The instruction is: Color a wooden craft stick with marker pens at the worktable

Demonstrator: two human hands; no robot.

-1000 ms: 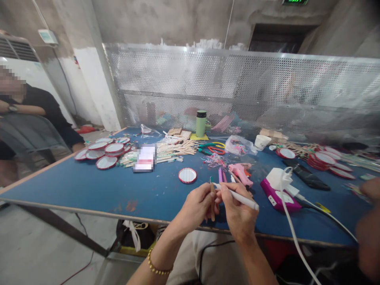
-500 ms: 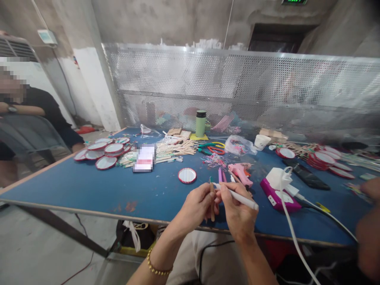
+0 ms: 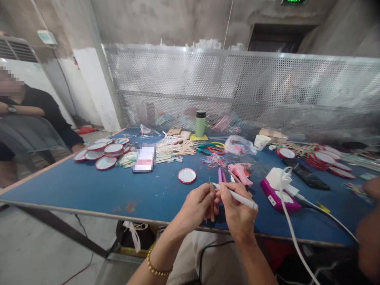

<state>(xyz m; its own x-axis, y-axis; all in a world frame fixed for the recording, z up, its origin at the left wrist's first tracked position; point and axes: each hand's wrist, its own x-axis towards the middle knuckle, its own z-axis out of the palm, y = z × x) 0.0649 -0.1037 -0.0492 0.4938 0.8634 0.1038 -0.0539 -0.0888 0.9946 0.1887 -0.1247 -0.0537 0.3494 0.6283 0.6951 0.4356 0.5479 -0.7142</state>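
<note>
Wooden stick (image 3: 212,202): lower centre of the frame, upright, pinched by the left hand's (image 3: 196,208) closed fingers.
White pen (image 3: 239,198): clamped in the right hand's (image 3: 237,217) fingers, tip at the stick's upper part.
Change: none since a second ago; hands, stick and pen stay put, the pen held against the stick.
Nearby: red-rimmed mirror (image 3: 187,175) and pink glue gun (image 3: 241,173) on the blue table (image 3: 89,186).

The single camera rides on my head, looking forward and down over the blue tabletop (image 3: 89,186) toward the perforated metal screen (image 3: 237,91) at the tabletop's far edge. My left hand (image 3: 196,206) and right hand (image 3: 239,215) sit close below it, at the tabletop's near edge.
</note>
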